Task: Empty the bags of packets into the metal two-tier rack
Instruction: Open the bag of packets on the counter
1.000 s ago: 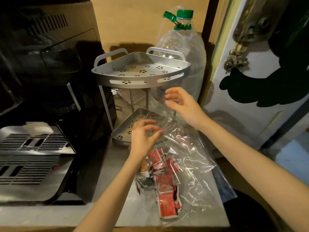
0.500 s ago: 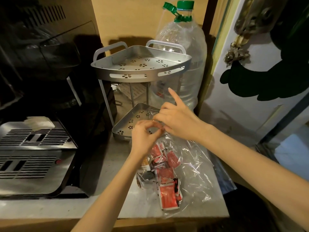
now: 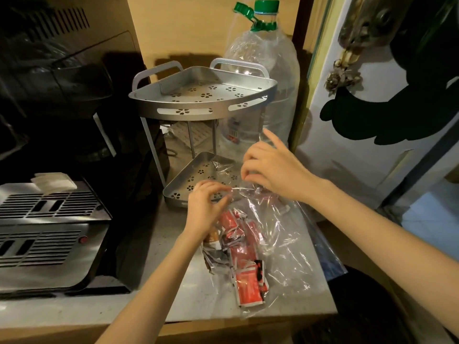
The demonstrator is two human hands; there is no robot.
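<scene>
Both hands (image 3: 270,170) pinching clear bag (image 3: 278,234) mouth w/ red packets (image 3: 244,259), by rack (image 3: 201,105).

I can read nothing here. The red and white paper packets (image 3: 244,285) in my clear plastic bag (image 3: 280,244) carry print too blurred to read, as does the label on the big clear plastic bottle (image 3: 263,78).

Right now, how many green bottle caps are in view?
2: one screwed on the big clear bottle behind the rack, cap; another cap tilted just left of it. Others may be hidden.
</scene>
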